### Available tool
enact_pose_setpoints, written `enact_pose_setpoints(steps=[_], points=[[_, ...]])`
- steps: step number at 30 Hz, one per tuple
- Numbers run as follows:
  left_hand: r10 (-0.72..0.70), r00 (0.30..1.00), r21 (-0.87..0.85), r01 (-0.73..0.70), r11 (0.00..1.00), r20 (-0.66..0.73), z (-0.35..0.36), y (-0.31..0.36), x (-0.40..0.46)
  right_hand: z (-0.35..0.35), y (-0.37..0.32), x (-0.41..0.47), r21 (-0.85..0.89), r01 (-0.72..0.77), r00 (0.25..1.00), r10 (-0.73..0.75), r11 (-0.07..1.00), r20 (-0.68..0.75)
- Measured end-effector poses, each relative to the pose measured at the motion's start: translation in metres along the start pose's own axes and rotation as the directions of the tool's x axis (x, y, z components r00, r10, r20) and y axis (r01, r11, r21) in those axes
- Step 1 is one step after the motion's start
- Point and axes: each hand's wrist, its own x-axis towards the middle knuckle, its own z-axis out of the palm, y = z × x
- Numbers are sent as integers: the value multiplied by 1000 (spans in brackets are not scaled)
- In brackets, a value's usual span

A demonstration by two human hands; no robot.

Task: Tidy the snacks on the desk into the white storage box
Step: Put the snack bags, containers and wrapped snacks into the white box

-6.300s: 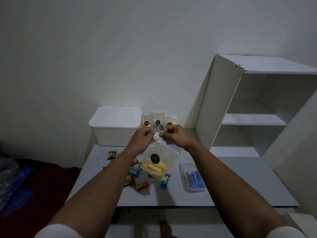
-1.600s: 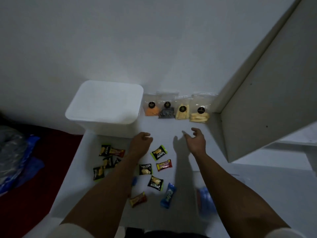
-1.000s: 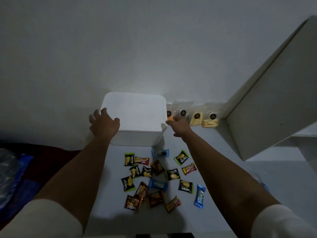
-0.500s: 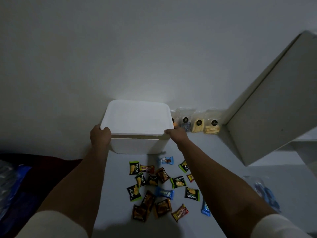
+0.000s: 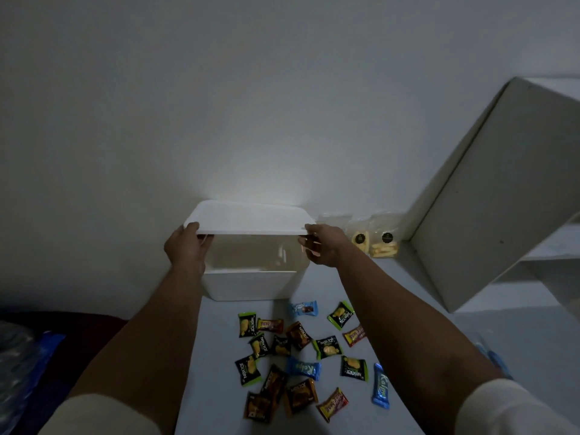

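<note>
Both hands grip the white lid (image 5: pixel 249 217) by its short ends, the left hand (image 5: pixel 185 246) with thumb on top and fingers curled beneath, the right hand (image 5: pixel 323 246) likewise, holding it raised above the open white storage box (image 5: pixel 251 284). The box stands at the desk's (image 5: pixel 408 309) far edge against the wall, a row of clear snack bags (image 5: pixel 373 240) just beside it on the right, then the white shelf unit (image 5: pixel 489 196). In front of the box the small snack packets (image 5: pixel 301 356) lie scattered between the forearms, the desk's left edge close by them and bare desk to their right.
</note>
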Motion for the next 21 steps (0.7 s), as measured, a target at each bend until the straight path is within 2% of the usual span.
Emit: enact_pose_setpoints(steps=[5,10,13,16,19,21], points=[[23,999,-39,-22,999,24,8,11,-12,-1,-13,-7,35,2,998,-4,999,62],[93,996,-87,-93,992,-8,18,11,-33,-10,-9,-16,39,44,998,-46,998,39],[126,992,27,-127,992,28,33,-5,-54,-32,-3,-23,97,111,992,-105,989,-68],[141,972,179,-175,968,188,57,-35,-86,-76,5,-22,204,164,969,-118,965,-218],[85,933,283,-192,940,351,81,-79,-117,-137,17,-21,280,172,931,-63,945,-360],[-1,909,360,-164,918,418,94,-114,-131,-179,25,-22,308,166,899,-15,937,-437]])
